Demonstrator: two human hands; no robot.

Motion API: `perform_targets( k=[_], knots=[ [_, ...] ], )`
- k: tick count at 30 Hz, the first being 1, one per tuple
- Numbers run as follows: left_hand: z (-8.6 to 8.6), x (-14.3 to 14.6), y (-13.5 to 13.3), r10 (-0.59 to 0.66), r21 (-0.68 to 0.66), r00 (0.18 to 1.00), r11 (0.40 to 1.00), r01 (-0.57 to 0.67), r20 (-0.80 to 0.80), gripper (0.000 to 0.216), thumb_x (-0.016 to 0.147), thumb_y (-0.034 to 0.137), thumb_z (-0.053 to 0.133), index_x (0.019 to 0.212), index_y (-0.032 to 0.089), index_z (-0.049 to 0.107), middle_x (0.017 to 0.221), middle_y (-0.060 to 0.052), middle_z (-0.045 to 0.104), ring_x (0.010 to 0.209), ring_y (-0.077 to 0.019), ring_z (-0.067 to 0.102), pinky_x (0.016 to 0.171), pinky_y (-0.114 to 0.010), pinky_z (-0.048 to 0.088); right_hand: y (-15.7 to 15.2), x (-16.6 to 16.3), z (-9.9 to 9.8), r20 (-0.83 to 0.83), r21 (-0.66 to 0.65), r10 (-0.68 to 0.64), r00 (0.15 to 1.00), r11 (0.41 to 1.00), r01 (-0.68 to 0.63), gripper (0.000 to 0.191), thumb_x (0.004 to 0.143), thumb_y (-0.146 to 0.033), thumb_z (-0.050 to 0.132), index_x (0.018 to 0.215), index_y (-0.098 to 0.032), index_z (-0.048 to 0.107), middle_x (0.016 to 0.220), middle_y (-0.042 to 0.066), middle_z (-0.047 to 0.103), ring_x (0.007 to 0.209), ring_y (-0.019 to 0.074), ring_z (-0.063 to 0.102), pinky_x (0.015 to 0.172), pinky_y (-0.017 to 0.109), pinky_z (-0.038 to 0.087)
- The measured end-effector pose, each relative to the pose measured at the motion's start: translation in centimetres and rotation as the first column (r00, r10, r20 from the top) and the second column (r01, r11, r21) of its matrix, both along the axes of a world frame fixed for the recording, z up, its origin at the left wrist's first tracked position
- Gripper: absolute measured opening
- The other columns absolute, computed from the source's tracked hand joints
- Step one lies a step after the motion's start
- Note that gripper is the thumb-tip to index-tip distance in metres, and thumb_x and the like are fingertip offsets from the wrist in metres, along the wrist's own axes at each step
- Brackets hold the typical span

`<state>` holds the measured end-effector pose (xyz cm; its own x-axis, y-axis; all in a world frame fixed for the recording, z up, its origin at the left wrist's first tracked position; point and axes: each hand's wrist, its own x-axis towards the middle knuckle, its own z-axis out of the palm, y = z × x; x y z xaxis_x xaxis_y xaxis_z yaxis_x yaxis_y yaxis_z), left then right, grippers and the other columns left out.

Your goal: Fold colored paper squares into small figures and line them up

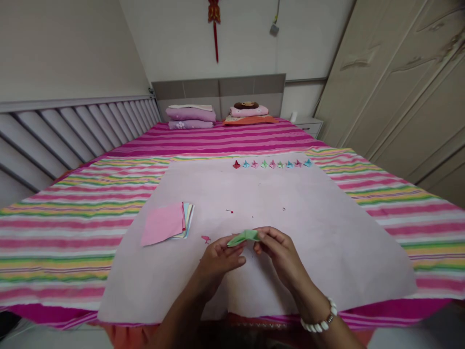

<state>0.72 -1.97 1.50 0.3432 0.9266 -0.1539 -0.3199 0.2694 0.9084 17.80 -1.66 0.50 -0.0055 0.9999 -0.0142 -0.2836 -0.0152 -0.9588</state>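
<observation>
A folded piece of green paper (244, 236) is held up between my two hands, above the pale sheet (203, 281) spread over the bed. My left hand (222, 257) grips its left end, fingers behind it and thumb stretched out below. The right end is pinched between the thumb and fingers of my right hand (279, 248), which wears a white bead bracelet at the wrist. Left of my hands lies a stack of square papers (163, 225), pink on top, with red, blue and yellow edges showing. Small pink scraps (206, 239) rest close to my left hand.
Several small folded paper pieces in red, blue, pink and green stand in a row (272, 164) along the sheet's far edge. A small red-tipped item (230, 211) lies mid-sheet. Folded bedding (191, 116) sits by the headboard (250, 86). A railing (72, 121) runs left; wardrobes (399, 82) stand right.
</observation>
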Motion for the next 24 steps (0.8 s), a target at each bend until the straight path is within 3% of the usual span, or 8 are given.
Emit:
perform_targets(
  k=[4,8,14,18,24],
  knots=[
    [-0.4,0.2,0.1,0.146,-0.121,0.988,0.981,-0.15,-0.039,0.023,0.066,0.031,0.078,0.082,0.015,0.074,0.082,-0.006,0.074,0.085,-0.0181,0.066,0.087,-0.032,0.047,0.1,0.0,-0.3,-0.036,-0.014,0.061,0.997,0.998,-0.062,0.036,0.073,-0.048,0.069,0.088,-0.016,0.068,0.059,0.001,0.063,0.055,0.0145,0.054,0.055,0.026,0.041],
    [-0.5,0.5,0.3,0.196,-0.187,0.981,0.963,-0.195,-0.012,0.025,0.063,0.035,0.08,0.073,0.014,0.072,0.071,-0.003,0.07,0.07,-0.0126,0.063,0.072,-0.025,0.05,0.0,-0.6,-0.9,0.046,-0.033,0.137,0.99,0.99,-0.135,0.037,0.06,-0.042,0.081,0.082,-0.016,0.068,0.05,-0.005,0.055,0.047,0.0099,0.046,0.049,0.023,0.035],
    [-0.2,0.6,0.2,0.234,-0.112,0.971,0.965,-0.237,-0.041,0.024,0.064,0.036,0.078,0.067,0.014,0.069,0.057,0.003,0.058,0.056,-0.0074,0.051,0.059,-0.02,0.042,-0.2,-1.3,-1.3,0.094,-0.047,0.163,0.982,0.986,-0.159,0.031,0.064,-0.044,0.077,0.059,-0.016,0.063,0.051,-0.004,0.052,0.045,0.008,0.04,0.046,0.022,0.031],
    [-0.5,0.4,0.2,0.217,0.028,0.967,0.976,-0.216,-0.136,0.02,0.068,0.034,0.076,0.072,0.015,0.071,0.059,0.004,0.06,0.06,-0.0099,0.051,0.062,-0.022,0.04,-0.4,-1.4,-1.4,0.099,-0.031,0.155,0.983,0.988,-0.153,0.031,0.064,-0.044,0.076,0.058,-0.017,0.063,0.05,-0.005,0.051,0.046,0.0084,0.039,0.045,0.021,0.03],
    [-0.5,0.5,0.1,0.207,0.055,0.964,0.978,-0.201,-0.168,0.023,0.072,0.037,0.072,0.067,0.015,0.069,0.06,0.002,0.063,0.061,-0.0133,0.053,0.063,-0.025,0.04,-1.1,-1.7,-1.9,0.065,-0.047,0.214,0.975,0.976,-0.211,0.029,0.065,-0.041,0.076,0.058,-0.016,0.063,0.053,-0.003,0.055,0.048,0.0091,0.043,0.049,0.022,0.034]
  ],
)
